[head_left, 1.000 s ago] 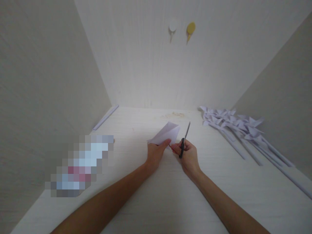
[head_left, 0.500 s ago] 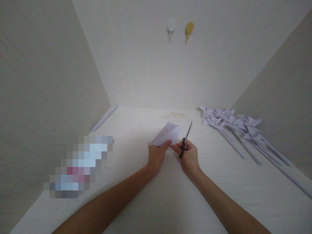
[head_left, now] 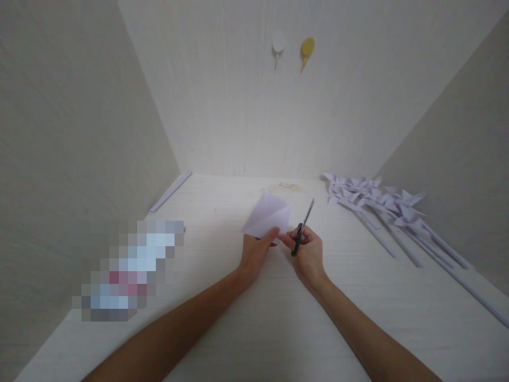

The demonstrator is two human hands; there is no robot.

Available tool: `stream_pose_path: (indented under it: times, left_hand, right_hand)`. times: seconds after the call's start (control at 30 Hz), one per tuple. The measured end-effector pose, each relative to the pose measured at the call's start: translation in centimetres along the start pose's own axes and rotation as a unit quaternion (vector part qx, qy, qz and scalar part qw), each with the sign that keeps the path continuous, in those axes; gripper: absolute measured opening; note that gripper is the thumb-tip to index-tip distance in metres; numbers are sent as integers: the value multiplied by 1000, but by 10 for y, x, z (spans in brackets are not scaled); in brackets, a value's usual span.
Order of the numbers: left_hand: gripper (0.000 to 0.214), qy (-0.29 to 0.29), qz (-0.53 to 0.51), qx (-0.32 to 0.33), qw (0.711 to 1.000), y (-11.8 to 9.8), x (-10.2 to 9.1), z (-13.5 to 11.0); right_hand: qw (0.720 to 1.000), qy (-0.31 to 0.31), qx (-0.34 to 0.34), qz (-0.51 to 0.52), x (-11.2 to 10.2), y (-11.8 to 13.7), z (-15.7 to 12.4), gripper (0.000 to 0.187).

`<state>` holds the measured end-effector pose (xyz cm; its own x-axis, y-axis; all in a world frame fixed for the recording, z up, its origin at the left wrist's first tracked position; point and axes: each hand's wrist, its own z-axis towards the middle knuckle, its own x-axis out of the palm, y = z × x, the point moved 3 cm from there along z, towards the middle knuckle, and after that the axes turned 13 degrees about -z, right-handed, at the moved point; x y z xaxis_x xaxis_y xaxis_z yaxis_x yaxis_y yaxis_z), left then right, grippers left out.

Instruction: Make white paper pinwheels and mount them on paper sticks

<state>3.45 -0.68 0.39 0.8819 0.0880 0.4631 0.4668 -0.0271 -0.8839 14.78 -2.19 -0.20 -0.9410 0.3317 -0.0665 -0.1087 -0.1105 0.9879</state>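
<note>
- The folded paper [head_left: 267,215] is held up just above the surface [head_left: 278,323], near its middle, and is pinched at its lower edge by the fingers of the left hand [head_left: 254,254].
- The scissors [head_left: 301,231] are gripped in the right hand [head_left: 308,255], with its fingers clenched through the dark handles. The blades point up and away and look shut or nearly so.
- The blades are seen just beside the paper's right corner. No cut can be made out in the paper, so the cutting is judged not yet begun on this piece.
- A pile of paper pinwheels [head_left: 377,201] on long sticks is laid at the far right, which suggests that many pieces are already finished.
- A rolled paper stick [head_left: 170,192] is left along the left wall, unused.
- A blurred patch [head_left: 127,270] is seen at the left, well apart from both hands.
- The surface is closed in by walls on the left, the right and the back, where two hooks [head_left: 292,46] are fixed.
- Open room is left in front of and between the forearms. To the right, movement is bounded by the pinwheel sticks.
</note>
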Motion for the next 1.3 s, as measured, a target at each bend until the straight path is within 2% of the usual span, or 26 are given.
stream_pose_path:
  times: [0.23,0.37,0.43,0.53,0.63,0.77,0.87,1.3]
  left_hand:
    - [28,19,9,2,1000,0,1,1]
    - [26,-10,-13,11,1000,-4,-3,9]
    - [25,-36,-30,8,999,-9,-7,16]
    - [25,-63,-66,9,996,-18,-11,25]
    - [26,-77,-103,13,992,-30,-13,31]
    - [26,-76,-119,3,990,-43,-9,30]
    - [25,-69,-121,-3,990,-49,-5,27]
    - [20,-58,-139,-12,989,-50,-3,25]
  right_hand:
    - [1000,12,12,-10,1,1,1,28]
    - [997,36,61,-12,2,4,-2,28]
    - [994,72,83,1,4,6,-4,28]
    - [982,163,91,-6,8,8,-10,31]
    - [965,249,58,-66,11,11,-16,39]
    - [936,310,-4,-167,11,17,-21,45]
    - [915,351,4,-199,13,18,-24,48]
    - [907,362,32,-212,12,9,-23,51]
